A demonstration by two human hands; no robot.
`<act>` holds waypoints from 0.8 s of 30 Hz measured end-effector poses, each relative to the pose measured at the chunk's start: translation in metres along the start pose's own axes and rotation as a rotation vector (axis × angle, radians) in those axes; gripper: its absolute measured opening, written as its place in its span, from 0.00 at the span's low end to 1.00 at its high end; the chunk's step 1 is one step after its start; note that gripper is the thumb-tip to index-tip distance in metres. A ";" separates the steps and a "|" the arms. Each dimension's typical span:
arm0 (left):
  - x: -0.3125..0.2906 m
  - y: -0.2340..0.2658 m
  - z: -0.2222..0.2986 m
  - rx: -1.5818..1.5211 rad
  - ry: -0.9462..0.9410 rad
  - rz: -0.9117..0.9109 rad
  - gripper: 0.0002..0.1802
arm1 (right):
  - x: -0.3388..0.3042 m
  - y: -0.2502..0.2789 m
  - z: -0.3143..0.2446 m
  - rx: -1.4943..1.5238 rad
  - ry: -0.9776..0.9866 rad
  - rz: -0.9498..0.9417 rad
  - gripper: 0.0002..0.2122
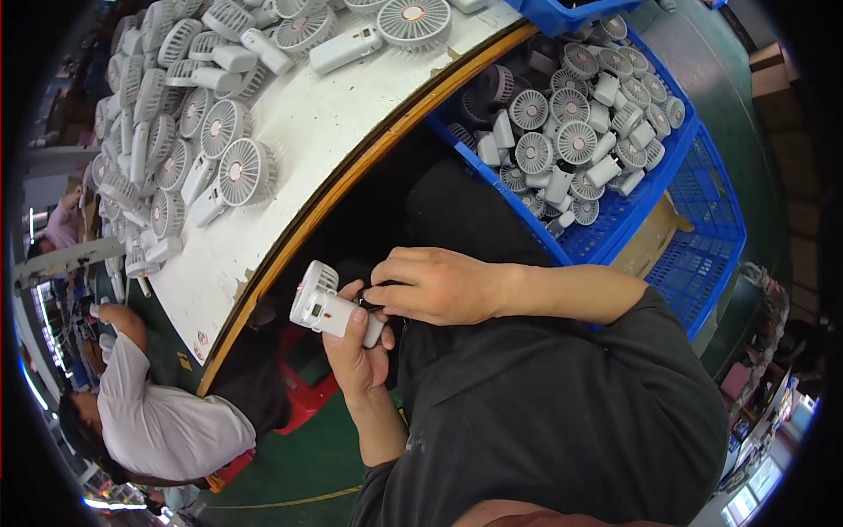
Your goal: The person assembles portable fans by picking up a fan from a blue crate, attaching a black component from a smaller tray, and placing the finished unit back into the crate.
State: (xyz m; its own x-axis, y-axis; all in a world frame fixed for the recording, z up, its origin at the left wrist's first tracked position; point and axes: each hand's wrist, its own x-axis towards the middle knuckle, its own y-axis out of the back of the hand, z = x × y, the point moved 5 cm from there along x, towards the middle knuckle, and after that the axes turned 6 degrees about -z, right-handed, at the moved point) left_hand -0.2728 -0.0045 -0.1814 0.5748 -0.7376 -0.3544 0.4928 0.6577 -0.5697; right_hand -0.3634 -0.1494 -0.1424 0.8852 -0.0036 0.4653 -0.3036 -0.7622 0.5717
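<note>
A white handheld fan (338,314) with a round grille head and a small dark display on its handle is in my left hand (358,351). The thumb lies along the handle and the fingers wrap behind it. My right hand (443,285) reaches across from the right, fingertips pinched together at the fan's side. Between them is a small black thing (366,301), perhaps a cord or strap; its shape is mostly hidden by the fingers. Both hands are over my lap, just off the table's edge.
Many similar fans (224,132) are piled on the white table (316,114), which has a wooden edge. A blue crate (615,233) full of fans stands at the right, above another blue crate (716,202). A person in a white shirt (176,430) sits at the left.
</note>
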 end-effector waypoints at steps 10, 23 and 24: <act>-0.029 -0.015 -0.035 0.033 0.163 -0.370 0.35 | 0.023 0.001 -0.022 0.058 0.050 -0.026 0.16; -0.007 -0.032 -0.019 -0.364 0.116 -0.283 0.39 | 0.040 0.002 -0.025 -0.030 -0.115 -0.191 0.21; -0.001 -0.032 -0.022 -0.347 0.083 -0.182 0.36 | 0.040 0.004 -0.027 -0.076 -0.128 -0.178 0.23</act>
State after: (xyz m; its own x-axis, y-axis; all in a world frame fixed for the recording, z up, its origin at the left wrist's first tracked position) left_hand -0.3030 -0.0285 -0.1790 0.4363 -0.8568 -0.2750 0.3241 0.4347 -0.8402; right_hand -0.3389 -0.1354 -0.1038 0.9632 0.0407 0.2655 -0.1599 -0.7074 0.6885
